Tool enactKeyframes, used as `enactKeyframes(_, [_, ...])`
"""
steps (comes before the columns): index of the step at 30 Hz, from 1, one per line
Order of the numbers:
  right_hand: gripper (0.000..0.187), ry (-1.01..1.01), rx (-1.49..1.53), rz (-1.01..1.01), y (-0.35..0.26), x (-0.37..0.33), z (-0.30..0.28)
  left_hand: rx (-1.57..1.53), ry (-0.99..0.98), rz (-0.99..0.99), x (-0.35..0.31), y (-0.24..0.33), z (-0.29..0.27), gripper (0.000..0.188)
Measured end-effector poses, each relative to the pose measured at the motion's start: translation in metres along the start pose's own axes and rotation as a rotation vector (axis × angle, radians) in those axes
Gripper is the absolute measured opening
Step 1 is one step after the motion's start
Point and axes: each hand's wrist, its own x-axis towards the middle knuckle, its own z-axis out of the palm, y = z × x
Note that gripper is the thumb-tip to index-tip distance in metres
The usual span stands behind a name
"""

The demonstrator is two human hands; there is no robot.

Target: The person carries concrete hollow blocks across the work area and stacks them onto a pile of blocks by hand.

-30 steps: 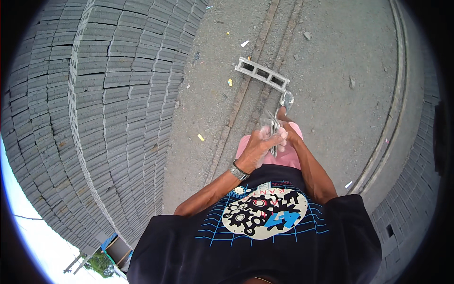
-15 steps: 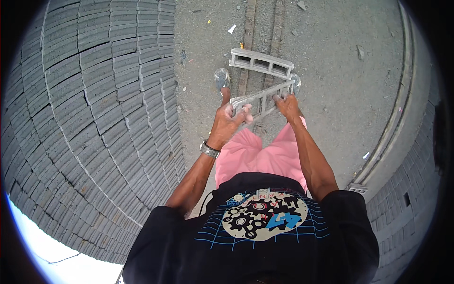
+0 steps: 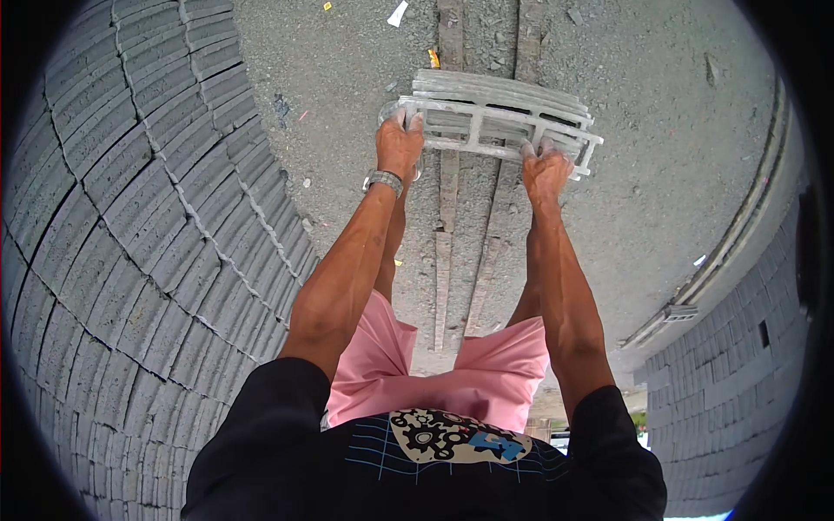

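A grey hollow concrete block (image 3: 495, 120) with several open cells is held out in front of me, over a second like block on the ground. My left hand (image 3: 399, 144), with a metal watch on the wrist, grips the block's left end. My right hand (image 3: 545, 170) grips its near edge toward the right end. Both arms are stretched forward and down.
A large stack of grey concrete blocks (image 3: 130, 226) fills the left side. More stacked blocks (image 3: 738, 382) stand at the lower right. Two wooden rails (image 3: 445, 260) run along the rough concrete ground (image 3: 678, 156), which carries scattered scraps.
My view has swung downward and my arms have stretched out. Both hands went from my waist to the block and now grip it.
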Motion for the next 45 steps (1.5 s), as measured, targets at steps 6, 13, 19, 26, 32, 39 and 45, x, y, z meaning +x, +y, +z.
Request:
enactKeyframes(6, [0.033, 0.159, 0.145, -0.048, 0.027, 0.015, 0.001, -0.171, -0.232, -0.198, 0.016, -0.015, 0.015, 0.063])
enactKeyframes(13, [0.055, 0.088, 0.823, 0.62, 0.154, 0.088, 0.019, -0.676, -0.212, -0.38, 0.09, -0.08, 0.034, 0.078])
enactKeyframes(19, [0.083, -0.423, 1.29, 0.622, 0.155, 0.164, 0.075, -0.845, -0.358, -0.48, 0.152, -0.079, 0.075, 0.085])
enactKeyframes(26, [0.074, -0.564, 1.54, 0.758, 0.157, 0.169, 0.092, -0.831, -0.312, -0.547, 0.169, -0.094, 0.105, 0.066])
enactKeyframes(32, [0.06, -0.519, 1.526, 0.721, 0.174, 0.16, 0.102, -0.905, -0.253, -0.435, 0.163, -0.124, 0.105, 0.05])
enactKeyframes(39, [0.05, -0.524, 1.589, 0.787, 0.17, 0.084, 0.01, -0.99, -0.374, -0.703, 0.059, -0.029, 0.04, 0.044])
enactKeyframes(45, [0.053, -0.567, 1.657, 0.981, 0.153, -0.028, -0.155, -0.811, -0.318, -0.607, -0.091, 0.113, -0.057, 0.041])
